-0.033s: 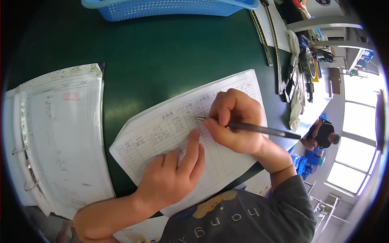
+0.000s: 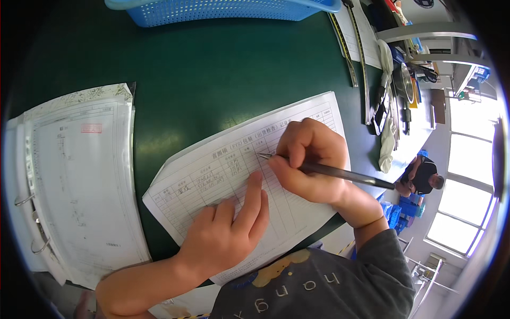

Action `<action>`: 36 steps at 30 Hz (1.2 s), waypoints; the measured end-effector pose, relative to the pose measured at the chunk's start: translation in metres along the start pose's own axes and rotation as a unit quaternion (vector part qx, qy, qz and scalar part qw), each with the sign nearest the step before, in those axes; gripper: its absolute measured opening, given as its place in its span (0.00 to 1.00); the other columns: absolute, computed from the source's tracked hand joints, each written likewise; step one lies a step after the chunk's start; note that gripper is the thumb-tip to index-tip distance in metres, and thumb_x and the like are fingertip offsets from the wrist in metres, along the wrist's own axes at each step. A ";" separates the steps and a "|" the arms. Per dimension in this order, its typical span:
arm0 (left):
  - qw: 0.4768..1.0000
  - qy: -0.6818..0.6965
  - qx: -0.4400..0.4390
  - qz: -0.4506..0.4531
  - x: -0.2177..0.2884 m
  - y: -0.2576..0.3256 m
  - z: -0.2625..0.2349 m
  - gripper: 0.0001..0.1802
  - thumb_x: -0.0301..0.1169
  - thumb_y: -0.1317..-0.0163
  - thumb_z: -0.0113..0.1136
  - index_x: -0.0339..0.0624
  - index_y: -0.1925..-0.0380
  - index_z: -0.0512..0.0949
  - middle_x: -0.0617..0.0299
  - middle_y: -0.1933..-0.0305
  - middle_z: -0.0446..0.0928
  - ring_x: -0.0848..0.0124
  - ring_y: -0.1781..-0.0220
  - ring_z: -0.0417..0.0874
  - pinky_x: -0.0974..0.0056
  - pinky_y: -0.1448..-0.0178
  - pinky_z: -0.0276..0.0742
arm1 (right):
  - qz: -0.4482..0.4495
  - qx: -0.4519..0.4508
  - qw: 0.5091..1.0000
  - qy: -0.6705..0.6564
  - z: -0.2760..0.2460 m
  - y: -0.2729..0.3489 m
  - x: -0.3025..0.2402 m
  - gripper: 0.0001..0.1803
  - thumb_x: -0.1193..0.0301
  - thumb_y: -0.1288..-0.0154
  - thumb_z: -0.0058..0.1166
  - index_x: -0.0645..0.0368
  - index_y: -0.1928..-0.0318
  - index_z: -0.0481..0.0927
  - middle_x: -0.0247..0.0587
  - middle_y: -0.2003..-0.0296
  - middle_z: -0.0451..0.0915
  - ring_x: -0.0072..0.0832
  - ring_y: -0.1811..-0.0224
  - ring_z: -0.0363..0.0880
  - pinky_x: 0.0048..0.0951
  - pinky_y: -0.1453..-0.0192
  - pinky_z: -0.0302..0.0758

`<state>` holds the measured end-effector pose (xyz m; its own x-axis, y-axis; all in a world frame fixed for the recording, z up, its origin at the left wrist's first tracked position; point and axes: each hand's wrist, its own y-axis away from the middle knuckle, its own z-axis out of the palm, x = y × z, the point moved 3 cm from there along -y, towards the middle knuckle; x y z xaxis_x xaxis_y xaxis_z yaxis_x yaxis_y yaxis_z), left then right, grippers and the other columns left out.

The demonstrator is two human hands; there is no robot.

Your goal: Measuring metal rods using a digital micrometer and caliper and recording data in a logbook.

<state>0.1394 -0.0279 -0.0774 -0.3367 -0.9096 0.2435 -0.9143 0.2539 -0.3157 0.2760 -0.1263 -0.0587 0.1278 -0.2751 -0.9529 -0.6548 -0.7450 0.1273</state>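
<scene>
A stack of printed form sheets [image 2: 297, 218], partly filled in by hand, lies tilted on the green table. My right hand [image 2: 313, 159] is closed round a dark pen [image 2: 345, 174] with its tip at a column in the upper middle of the top sheet. Flat on the same sheet rests my left hand [image 2: 226, 228], its fingers stretched out and the index fingertip just below the pen tip. To the left lies an open ring binder [image 2: 40, 226] holding a page in a clear sleeve [image 2: 87, 175].
A blue perforated plastic basket [image 2: 212, 11] stands at the far edge of the green table [image 2: 212, 69]. Two metal rulers [image 2: 361, 69], a pale glove [image 2: 387, 146] and a metal bowl [image 2: 405, 82] lie at the right. Beyond them, a person [image 2: 422, 175] sits near blue bins [image 2: 409, 207].
My right hand and the back end of the pen have shifted very slightly downward. The left hand stays in place on the sheet.
</scene>
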 end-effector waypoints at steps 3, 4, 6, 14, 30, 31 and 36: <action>1.000 0.003 -0.001 0.004 -0.003 0.001 0.001 0.12 0.27 0.52 0.51 0.40 0.66 0.76 0.55 0.50 0.73 0.77 0.82 0.63 0.76 0.82 0.57 | -0.033 0.019 0.999 -0.005 0.000 0.000 -0.002 0.14 0.84 0.54 0.56 0.57 0.76 0.63 0.37 0.80 0.70 0.18 0.79 0.65 0.17 0.77 0.60; 1.000 0.002 -0.001 0.001 -0.003 0.000 0.001 0.12 0.27 0.53 0.51 0.41 0.67 0.76 0.57 0.50 0.73 0.78 0.82 0.62 0.76 0.82 0.56 | -0.048 0.002 0.999 0.013 0.001 0.000 -0.001 0.14 0.84 0.55 0.56 0.57 0.76 0.63 0.37 0.80 0.71 0.18 0.79 0.65 0.17 0.77 0.60; 1.000 0.004 -0.001 -0.003 -0.002 -0.001 0.004 0.11 0.28 0.53 0.51 0.42 0.67 0.77 0.58 0.51 0.74 0.78 0.83 0.62 0.76 0.82 0.55 | -0.045 -0.023 0.998 0.036 0.005 0.004 0.003 0.15 0.83 0.57 0.57 0.56 0.77 0.64 0.36 0.81 0.71 0.19 0.82 0.66 0.18 0.80 0.61; 0.999 -0.006 -0.038 0.010 -0.001 -0.001 0.001 0.13 0.32 0.51 0.51 0.40 0.66 0.77 0.52 0.50 0.74 0.75 0.82 0.65 0.72 0.80 0.61 | -0.165 0.044 0.984 0.058 -0.006 0.003 -0.004 0.16 0.85 0.60 0.56 0.55 0.85 0.63 0.33 0.87 0.67 0.20 0.89 0.65 0.19 0.88 0.57; 0.999 0.004 -0.053 0.003 -0.002 0.000 0.001 0.16 0.33 0.51 0.50 0.40 0.61 0.74 0.48 0.46 0.70 0.75 0.84 0.64 0.72 0.81 0.61 | -0.061 0.014 0.998 0.021 -0.018 0.004 0.000 0.14 0.84 0.57 0.56 0.56 0.80 0.64 0.33 0.83 0.69 0.17 0.84 0.64 0.17 0.81 0.59; 0.999 0.002 -0.039 -0.001 -0.003 -0.002 0.001 0.14 0.31 0.51 0.50 0.41 0.63 0.74 0.53 0.48 0.72 0.76 0.84 0.62 0.74 0.82 0.58 | -0.096 -0.006 0.995 0.016 -0.015 0.004 -0.001 0.15 0.86 0.56 0.54 0.54 0.78 0.63 0.34 0.82 0.70 0.16 0.84 0.63 0.17 0.81 0.58; 1.000 -0.007 -0.012 -0.002 -0.002 0.002 0.005 0.14 0.32 0.52 0.51 0.40 0.65 0.75 0.50 0.52 0.74 0.75 0.84 0.64 0.72 0.82 0.59 | -0.125 -0.054 0.990 0.023 0.014 -0.001 0.008 0.15 0.84 0.59 0.58 0.54 0.80 0.66 0.34 0.84 0.71 0.17 0.86 0.67 0.18 0.85 0.58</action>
<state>0.1395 -0.0278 -0.0831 -0.3307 -0.9149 0.2313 -0.9203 0.2585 -0.2935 0.2674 -0.1193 -0.0701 0.3112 -0.0985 -0.9452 -0.5144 -0.8538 -0.0804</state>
